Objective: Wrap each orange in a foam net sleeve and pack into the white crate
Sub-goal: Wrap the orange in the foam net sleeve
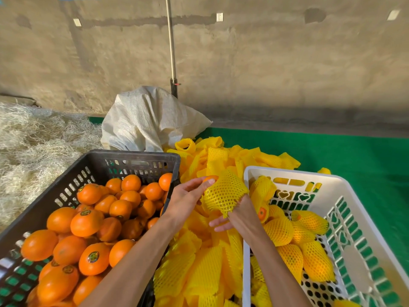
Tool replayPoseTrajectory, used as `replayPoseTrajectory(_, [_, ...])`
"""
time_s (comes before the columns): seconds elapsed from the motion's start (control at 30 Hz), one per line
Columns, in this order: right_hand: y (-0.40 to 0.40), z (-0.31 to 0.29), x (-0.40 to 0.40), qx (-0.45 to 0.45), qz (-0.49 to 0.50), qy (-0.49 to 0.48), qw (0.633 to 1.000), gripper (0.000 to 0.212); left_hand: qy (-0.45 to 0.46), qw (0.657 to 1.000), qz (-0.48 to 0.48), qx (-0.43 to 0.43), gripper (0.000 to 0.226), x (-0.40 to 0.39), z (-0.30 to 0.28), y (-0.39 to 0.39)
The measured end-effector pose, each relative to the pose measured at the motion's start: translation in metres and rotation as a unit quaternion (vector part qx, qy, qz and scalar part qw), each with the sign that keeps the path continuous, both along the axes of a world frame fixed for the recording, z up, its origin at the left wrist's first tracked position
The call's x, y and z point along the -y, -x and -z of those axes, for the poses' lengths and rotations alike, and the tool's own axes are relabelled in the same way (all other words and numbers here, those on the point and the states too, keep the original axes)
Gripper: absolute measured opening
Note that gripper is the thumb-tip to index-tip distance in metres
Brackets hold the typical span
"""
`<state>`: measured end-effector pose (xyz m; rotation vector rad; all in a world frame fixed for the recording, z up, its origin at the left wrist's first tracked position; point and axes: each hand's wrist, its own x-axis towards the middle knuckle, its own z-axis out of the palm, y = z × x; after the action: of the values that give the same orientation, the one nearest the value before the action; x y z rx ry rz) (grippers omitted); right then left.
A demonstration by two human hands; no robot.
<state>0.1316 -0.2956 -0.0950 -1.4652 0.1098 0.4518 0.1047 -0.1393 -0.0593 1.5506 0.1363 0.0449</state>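
between the crates: an orange (209, 179) sits almost wholly inside a yellow foam net sleeve (224, 193), held above the loose pile of sleeves (205, 269); only a sliver of peel shows at the sleeve's upper left end.
left hand (188, 198): fingers curled at the exposed end of the orange, pinching it where the sleeve mouth stops.
right hand (238, 214): thumb and inner fingers gripping the sleeve's lower edge, two fingers stretched out loose below it.
step in hand: by my reading, the sleeve is nearly seated and this fruit goes into the white crate next.
done: white crate (250, 173) on the right already holds about ten sleeved oranges (280, 231), lying along its left and middle; much perforated floor is bare.
left to do: black crate (132, 155) on the left is heaped with bare oranges (95, 258), so most of the job remains.
hard to make out: how much of the held orange is covered on the far side; the right palm, turned away; the near ends of both crates, cut off by the frame; what lies in the white sack (150, 120) behind.
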Motion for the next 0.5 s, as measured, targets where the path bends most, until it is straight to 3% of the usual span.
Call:
replayPoseTrajectory(0.13, [0.002, 0.0, -0.001, 0.012, 0.048, -0.014, 0.999, 0.029, 0.035, 0.999, 0.018, -0.021, 0.053, -0.001, 0.002, 0.001])
replayPoseTrajectory(0.27, [0.009, -0.003, 0.001, 0.045, 0.032, -0.037, 0.998, 0.033, 0.02, 0.993, 0.068, -0.099, 0.057, 0.004, -0.002, 0.002])
replayPoseTrajectory(0.4, [0.021, -0.009, 0.003, 0.238, 0.011, 0.068, 0.969, 0.022, 0.137, 0.963, 0.168, -0.161, 0.062, 0.001, 0.0, 0.002])
replayPoseTrajectory(0.5, [0.019, -0.007, 0.002, 0.277, 0.03, 0.051, 0.959, 0.026, 0.151, 0.951, 0.225, -0.146, 0.073, 0.002, -0.005, 0.006])
